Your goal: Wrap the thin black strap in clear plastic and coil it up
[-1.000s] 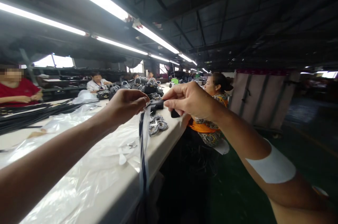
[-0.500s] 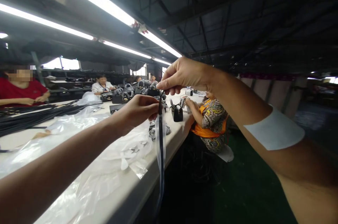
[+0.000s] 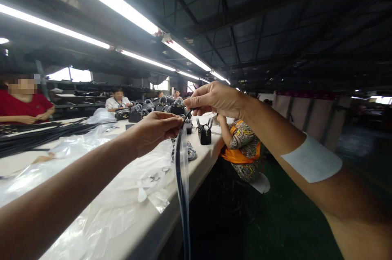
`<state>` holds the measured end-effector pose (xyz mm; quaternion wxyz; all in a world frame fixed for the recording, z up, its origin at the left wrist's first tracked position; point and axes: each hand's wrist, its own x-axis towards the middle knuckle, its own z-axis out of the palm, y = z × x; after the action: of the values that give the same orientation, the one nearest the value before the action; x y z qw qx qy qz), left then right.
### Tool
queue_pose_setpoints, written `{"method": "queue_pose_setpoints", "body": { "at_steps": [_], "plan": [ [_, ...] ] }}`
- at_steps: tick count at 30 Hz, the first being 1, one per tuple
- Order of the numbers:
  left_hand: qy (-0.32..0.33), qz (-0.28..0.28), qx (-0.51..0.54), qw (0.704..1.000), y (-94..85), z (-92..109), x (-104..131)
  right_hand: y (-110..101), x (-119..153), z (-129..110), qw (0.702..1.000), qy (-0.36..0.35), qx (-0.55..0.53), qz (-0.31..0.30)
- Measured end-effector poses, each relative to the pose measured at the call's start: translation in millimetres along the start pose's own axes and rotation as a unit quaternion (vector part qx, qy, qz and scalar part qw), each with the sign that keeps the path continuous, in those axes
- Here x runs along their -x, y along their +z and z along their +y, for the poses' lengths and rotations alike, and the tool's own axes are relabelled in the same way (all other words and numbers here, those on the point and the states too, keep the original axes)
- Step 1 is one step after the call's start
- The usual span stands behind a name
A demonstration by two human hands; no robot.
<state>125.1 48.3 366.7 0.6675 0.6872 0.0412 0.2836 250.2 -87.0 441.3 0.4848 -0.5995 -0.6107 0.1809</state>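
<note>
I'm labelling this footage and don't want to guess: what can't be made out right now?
- Dark strap, lower end: head view, cut off by bottom edge.
- Its upper tip: head view, hidden by right hand.
- Head of person in orange: head view, behind right arm.
- Far bags' fittings: head view, too small.

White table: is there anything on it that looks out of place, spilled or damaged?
I see nothing spilled or damaged on the white table. Only the clear plastic looks untidy: it lies crumpled and loosely spread.
</note>
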Motion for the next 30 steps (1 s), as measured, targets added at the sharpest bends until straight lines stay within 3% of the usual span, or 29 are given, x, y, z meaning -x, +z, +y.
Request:
{"method": "queue_pose_setpoints", "body": {
  "at_steps": [4,9,15,20,23,26,30],
  "plan": [
    [-0.001,-0.001,0.015,1.000,-0.4,6.7,2.3,3.6,5.3,3.3,0.996,-0.068,-0.057,0.029],
    [0.009,-0.003,0.035,0.999,8.0,16.6,6.2,16.1,12.4,-1.5,0.982,-0.154,0.017,0.109],
    [0.015,0.005,0.094,0.995,13.0,22.7,1.6,26.1,18.1,1.4,0.982,-0.135,0.092,0.089],
    [-0.004,-0.008,0.141,0.990,9.6,16.5,-4.4,24.4,18.0,17.1,0.988,-0.134,-0.036,0.066],
    [-0.017,-0.011,0.144,0.989,10.2,14.4,-2.6,22.9,17.8,25.8,0.981,-0.149,-0.087,0.084],
    [-0.023,-0.013,0.145,0.989,14.0,14.9,1.4,21.1,16.6,29.5,0.981,-0.164,-0.038,0.094],
    [-0.029,-0.034,0.175,0.984,19.6,15.5,5.3,16.5,13.4,22.6,0.991,-0.115,0.035,0.060]
  ]
}}
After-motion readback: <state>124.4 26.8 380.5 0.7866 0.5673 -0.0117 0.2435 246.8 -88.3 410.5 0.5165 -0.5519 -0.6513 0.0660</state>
